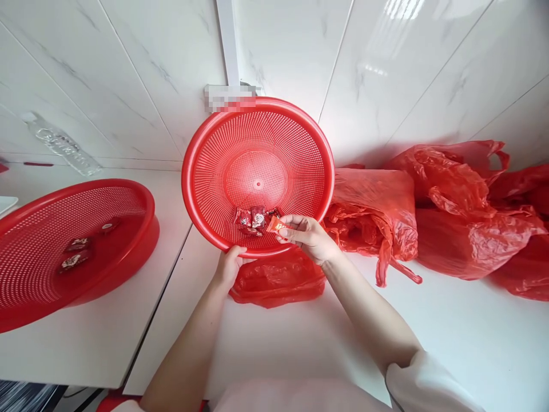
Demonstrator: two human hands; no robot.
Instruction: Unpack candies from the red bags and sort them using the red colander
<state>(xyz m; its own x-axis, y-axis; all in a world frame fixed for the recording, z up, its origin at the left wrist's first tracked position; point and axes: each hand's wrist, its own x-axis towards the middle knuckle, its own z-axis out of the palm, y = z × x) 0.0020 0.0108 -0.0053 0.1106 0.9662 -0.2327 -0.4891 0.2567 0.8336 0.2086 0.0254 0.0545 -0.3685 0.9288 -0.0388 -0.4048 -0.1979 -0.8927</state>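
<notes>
A round red mesh basket (257, 123) is tilted toward me at the centre, its far rim near the wall. My left hand (230, 266) grips its near rim, thumb over the edge. Between the thumb and fingers of my right hand (306, 236) is a small orange-red wrapped packet (277, 225), held just inside the lower right of the basket. Several dark red wrapped packets (258, 217) lie together in the basket beside it. Under the near rim sits a red plastic bag (281, 280).
At the left, another red basket (128, 252) holds several dark packets (74, 261). A clear bottle (66, 147) lies by the tiled wall. Filled red plastic bags (467, 234) stand on the right, with a folded red bag (375, 194) nearer the centre.
</notes>
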